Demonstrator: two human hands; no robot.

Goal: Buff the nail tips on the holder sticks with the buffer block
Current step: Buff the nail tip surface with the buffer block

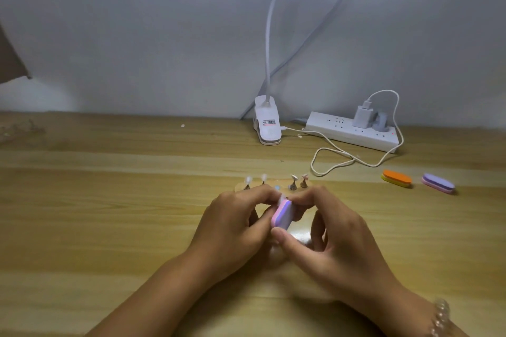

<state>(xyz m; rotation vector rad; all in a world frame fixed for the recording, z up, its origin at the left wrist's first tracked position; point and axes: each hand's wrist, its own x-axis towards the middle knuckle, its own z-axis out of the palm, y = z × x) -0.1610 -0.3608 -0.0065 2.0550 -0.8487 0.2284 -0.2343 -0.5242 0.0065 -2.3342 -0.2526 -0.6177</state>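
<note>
Gripping the pink-and-purple buffer block (282, 215) between thumb and curled fingers, the right hand (328, 238) hovers above the wooden table (109, 200). The left hand (232, 227) pinches a clear nail tip (280, 198) against the block's upper end, near four standing holder sticks (293, 184).

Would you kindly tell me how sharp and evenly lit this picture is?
Head view: the nail tip held in the left hand is blurred against the buffer block in the right hand; glare shines on the table beside the block; the frame's top edge is blown out.
</note>
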